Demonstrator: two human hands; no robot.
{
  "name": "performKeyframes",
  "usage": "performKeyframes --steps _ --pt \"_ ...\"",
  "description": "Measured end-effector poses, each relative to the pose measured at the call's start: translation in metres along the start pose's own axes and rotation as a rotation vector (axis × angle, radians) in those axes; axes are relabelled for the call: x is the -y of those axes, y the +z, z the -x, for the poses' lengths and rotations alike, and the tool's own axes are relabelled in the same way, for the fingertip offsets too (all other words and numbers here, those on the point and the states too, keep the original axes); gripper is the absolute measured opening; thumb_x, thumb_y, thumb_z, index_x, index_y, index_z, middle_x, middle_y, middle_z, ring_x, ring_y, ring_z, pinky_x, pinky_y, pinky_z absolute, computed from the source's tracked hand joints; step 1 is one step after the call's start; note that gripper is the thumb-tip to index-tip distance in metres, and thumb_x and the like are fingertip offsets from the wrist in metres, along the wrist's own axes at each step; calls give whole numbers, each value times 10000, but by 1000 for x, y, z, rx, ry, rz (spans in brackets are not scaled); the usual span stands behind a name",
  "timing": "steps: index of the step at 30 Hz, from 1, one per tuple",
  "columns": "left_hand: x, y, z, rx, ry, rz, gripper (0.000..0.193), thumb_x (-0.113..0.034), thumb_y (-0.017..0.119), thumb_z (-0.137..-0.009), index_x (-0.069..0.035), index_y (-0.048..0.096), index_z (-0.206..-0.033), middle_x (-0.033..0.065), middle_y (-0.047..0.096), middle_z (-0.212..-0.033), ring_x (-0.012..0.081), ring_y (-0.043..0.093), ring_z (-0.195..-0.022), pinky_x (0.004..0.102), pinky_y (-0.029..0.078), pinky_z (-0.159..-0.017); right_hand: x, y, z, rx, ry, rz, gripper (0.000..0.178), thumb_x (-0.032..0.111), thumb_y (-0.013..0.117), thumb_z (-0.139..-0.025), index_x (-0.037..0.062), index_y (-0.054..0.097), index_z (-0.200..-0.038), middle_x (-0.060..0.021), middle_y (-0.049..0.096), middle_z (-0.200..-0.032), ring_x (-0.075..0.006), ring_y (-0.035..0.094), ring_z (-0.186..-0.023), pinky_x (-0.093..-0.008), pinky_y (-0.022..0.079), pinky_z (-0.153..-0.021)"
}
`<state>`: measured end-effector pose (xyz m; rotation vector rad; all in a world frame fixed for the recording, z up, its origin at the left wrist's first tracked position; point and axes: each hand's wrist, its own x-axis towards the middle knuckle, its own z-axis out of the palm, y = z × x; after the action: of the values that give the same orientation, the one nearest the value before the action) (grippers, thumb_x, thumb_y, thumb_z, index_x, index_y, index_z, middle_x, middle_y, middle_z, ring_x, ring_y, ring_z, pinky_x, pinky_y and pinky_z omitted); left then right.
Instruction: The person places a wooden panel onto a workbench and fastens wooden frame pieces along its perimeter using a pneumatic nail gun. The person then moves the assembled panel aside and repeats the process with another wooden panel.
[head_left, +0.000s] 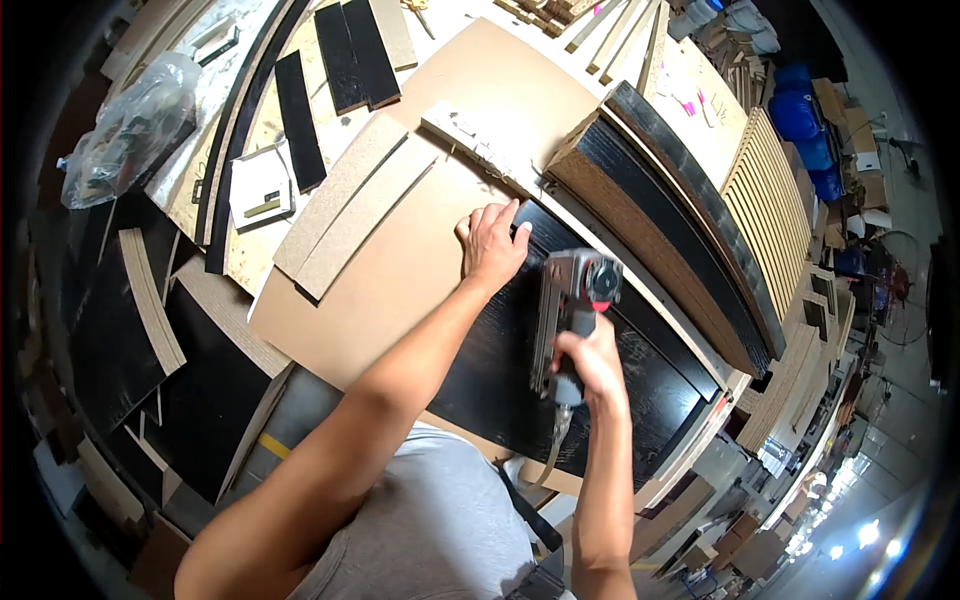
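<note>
In my right hand [592, 358] is a grey and black air nail gun [572, 300], with my fingers wrapped around its grip. An air hose [558, 445] runs from the base of the grip toward my body. Beneath the tool lies a glossy black panel [490, 385], with a narrow black strip [655, 345] along its far edge. My left hand [490, 245] rests at the panel's left end, its fingers spread and its fingertips by the strip's end. Whether the nail gun's nose touches the strip, I cannot tell.
Beyond the panel stands a stack of black-faced boards [650, 220]. A pale wooden strip [470, 145] lies at the stack's left. Bare particleboard strips [345, 215] sit on a brown sheet [400, 265]. Further left are black strips [300, 120], a white tray [262, 185] and a plastic bag [135, 130].
</note>
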<state>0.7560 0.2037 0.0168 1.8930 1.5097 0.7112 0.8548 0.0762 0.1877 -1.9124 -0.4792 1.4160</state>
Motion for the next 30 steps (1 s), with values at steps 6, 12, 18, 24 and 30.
performKeyframes --steps 6,12,18,24,30 --pt "3 -2 0 56 125 -56 595 -326 660 -898 -78 499 -1415 88 535 -1392 258 456 -1291 471 272 -1083 -96 -11 105 -159 89 77 212 -93 588 -686 -16 593 -883 -62 602 -686 -169 594 -530 -314 487 -484" --pt "-17 8 4 52 -99 -56 639 -280 718 -846 -61 489 -1401 161 538 -1291 365 462 -1236 516 342 -1060 -200 -16 192 -314 178 -124 224 -76 623 -718 -19 573 -929 -74 608 -695 -171 590 -514 -314 479 -485" --pt "5 -10 6 168 -6 -106 665 -271 721 -843 -82 445 -1418 168 537 -1290 368 487 -1238 565 353 -1039 -238 -1 235 -524 230 -324 229 -117 558 -728 -50 580 -947 -97 604 -709 -194 580 -512 -320 471 -497" --pt "50 -29 -74 629 435 -80 449 -310 729 -828 -160 629 -1240 185 616 -1141 372 587 -1106 455 476 -953 -252 7 262 -567 187 -352 191 -108 583 -731 -46 578 -911 -85 603 -704 -183 590 -520 -314 471 -506" --pt "26 -33 -92 661 462 -282 445 -346 808 -768 -70 685 -1095 169 648 -1057 349 619 -1032 433 491 -915 -268 22 278 -683 143 -427 103 -73 660 -711 -34 612 -793 -65 623 -651 -153 602 -498 -291 468 -487"
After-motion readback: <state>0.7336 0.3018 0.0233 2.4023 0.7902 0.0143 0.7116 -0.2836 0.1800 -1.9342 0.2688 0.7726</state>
